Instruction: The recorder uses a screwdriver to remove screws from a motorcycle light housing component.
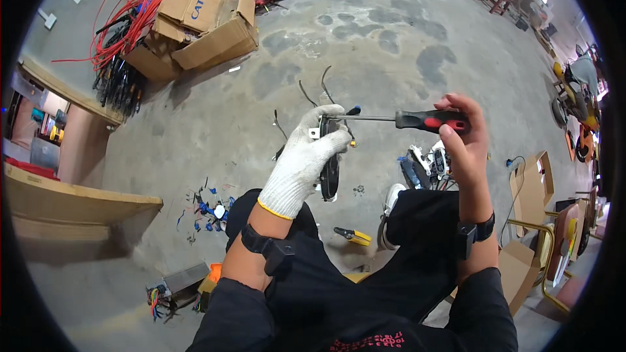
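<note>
My left hand, in a white knitted glove with a yellow hem, is closed around a long, narrow black part. Thin dark wires stick out at its far end, and a small metal tab shows on its left side. My bare right hand holds a screwdriver by its black and red handle. The steel shaft points left, level, and its tip meets the upper end of the black part. Gloved fingers hide much of that part, so the exact contact spot cannot be made out.
Yellow-handled cutters lie on the floor between my feet. Loose blue connectors are scattered at left, and white and black parts at right. Cardboard boxes with red cable stand far left; a chair stands right.
</note>
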Demonstrator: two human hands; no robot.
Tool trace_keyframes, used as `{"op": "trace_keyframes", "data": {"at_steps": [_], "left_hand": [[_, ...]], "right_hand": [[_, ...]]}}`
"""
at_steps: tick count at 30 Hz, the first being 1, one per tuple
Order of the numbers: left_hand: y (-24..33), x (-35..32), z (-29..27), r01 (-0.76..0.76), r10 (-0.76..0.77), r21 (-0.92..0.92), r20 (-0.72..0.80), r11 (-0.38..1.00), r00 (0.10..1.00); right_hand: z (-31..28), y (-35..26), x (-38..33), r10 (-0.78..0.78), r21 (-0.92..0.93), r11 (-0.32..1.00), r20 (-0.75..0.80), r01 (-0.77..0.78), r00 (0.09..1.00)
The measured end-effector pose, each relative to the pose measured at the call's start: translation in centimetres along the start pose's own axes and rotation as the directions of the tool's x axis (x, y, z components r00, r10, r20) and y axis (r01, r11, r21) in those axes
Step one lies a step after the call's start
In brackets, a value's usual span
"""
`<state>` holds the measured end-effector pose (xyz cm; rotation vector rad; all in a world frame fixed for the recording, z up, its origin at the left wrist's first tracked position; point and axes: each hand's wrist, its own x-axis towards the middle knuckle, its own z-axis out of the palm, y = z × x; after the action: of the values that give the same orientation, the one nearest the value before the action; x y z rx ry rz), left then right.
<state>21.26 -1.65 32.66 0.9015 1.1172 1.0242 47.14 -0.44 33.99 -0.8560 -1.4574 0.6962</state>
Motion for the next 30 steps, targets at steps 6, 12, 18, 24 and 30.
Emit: {"op": "trace_keyframes", "data": {"at_steps": [6,12,18,24,30], "left_hand": [[0.0,0.1,-0.1,-0.015,0.015,-0.014,0.040,1.000,0.999],[0.2,-0.1,-0.3,-0.029,0.029,0.014,-0.008,0.999,1.000],[0.4,0.0,-0.3,0.000,0.003,0.061,-0.048,0.998,0.999],[0.1,0.2,0.4,0.020,-0.018,0.058,-0.035,0.998,0.999],[0.3,-0.1,0.2,0.010,-0.008,0.044,-0.046,0.999,0.999]], "right_hand": [[-1.4,0.3,1.7,0.642,-0.011,0.766,0.065,-0.643,0.764],[0.0,-0.3,0.8,0.107,0.012,0.994,0.031,-0.107,0.994],[-0.5,1.2,1.6,0.636,-0.089,0.771,0.086,-0.630,0.767],[-0.4,-0.4,0.9,0.348,0.002,0.937,-0.016,-0.348,0.937],[0.0,0.5,1.2,0.420,-0.009,0.908,-0.007,-0.420,0.908]]}}
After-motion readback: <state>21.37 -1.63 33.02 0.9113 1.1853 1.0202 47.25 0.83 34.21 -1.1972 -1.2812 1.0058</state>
